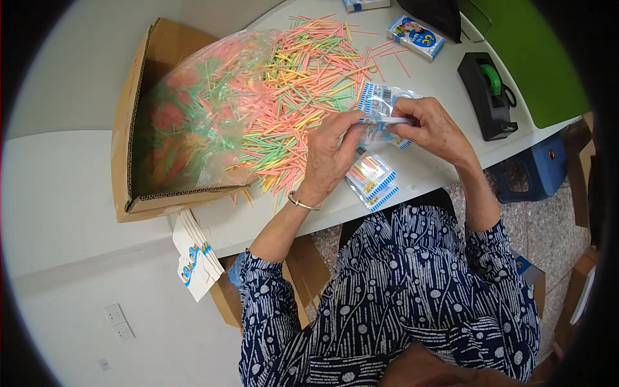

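Note:
My left hand (330,151) pinches the left edge of a small clear plastic packet with blue-striped ends (376,97). My right hand (435,129) closes on the same packet's right side, fingers curled in. The packet's open or folded edge lies between the two hands; I cannot make out what is inside it. Just below, another clear packet (371,175) with blue-striped ends lies on the white table (277,213) near the front edge, with some sticks showing in it. A big heap of thin pink, yellow and green sticks (316,71) spreads left of and beyond my hands.
At left a cardboard box (126,145) lies on its side, with a clear plastic bag (200,109) of sticks spilling out. A blue-and-white pack (416,37) sits at the back, a black tape dispenser (487,97) to the right. Printed white cards (195,255) hang below the box.

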A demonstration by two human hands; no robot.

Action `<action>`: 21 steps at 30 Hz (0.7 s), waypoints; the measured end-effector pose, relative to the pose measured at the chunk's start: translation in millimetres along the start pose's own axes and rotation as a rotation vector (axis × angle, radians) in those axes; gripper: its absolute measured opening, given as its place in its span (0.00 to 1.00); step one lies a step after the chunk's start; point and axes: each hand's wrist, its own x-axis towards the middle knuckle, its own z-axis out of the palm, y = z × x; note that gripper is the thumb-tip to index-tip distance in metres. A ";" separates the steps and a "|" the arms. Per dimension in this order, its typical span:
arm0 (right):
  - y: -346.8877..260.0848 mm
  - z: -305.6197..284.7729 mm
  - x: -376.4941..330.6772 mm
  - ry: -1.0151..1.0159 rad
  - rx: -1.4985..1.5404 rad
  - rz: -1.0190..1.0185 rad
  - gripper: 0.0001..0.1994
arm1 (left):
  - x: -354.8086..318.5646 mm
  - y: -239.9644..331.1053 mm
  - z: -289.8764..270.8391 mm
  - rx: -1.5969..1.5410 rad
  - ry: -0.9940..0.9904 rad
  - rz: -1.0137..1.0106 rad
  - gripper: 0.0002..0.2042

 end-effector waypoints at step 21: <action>15.3 9.8 0.3 -0.045 0.009 0.024 0.10 | -0.7 -5.9 3.4 -0.022 -0.024 -0.097 0.06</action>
